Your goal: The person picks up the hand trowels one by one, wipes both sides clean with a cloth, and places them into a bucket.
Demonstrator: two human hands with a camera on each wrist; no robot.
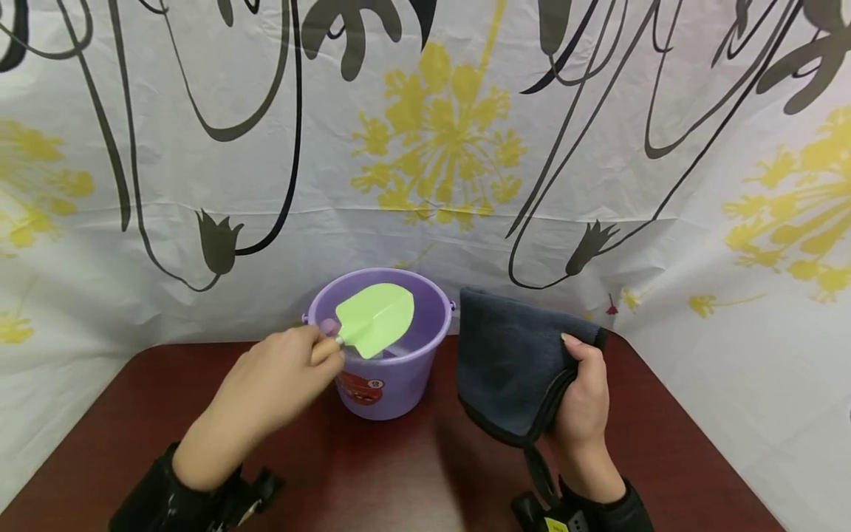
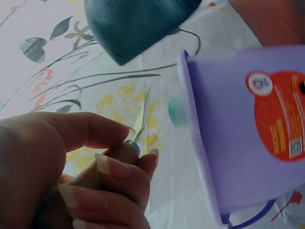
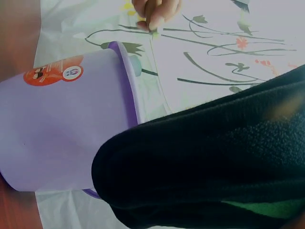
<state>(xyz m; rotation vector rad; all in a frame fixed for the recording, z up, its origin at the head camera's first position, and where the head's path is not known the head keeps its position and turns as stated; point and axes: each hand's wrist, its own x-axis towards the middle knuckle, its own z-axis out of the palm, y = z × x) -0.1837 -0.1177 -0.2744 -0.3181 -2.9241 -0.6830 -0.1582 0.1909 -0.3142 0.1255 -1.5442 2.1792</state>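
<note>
My left hand (image 1: 275, 380) grips the wooden handle (image 2: 90, 176) of a small garden trowel with a pale green blade (image 1: 376, 319). The blade is held above the mouth of a purple bucket (image 1: 388, 391), and in the left wrist view it shows edge-on. To the right of the bucket, my right hand (image 1: 585, 403) holds a folded dark blue-grey cloth (image 1: 508, 362) with black edging, thumb on top. In the right wrist view the cloth (image 3: 200, 157) covers much of the frame and hides the fingers. Something inside the bucket shows only in part behind the trowel.
The bucket stands on a dark red-brown table (image 1: 399, 473) near its back edge. Behind it hangs a white sheet (image 1: 319, 162) printed with grey and yellow plants. A greenish object (image 2: 177, 112) pokes up past the bucket's rim.
</note>
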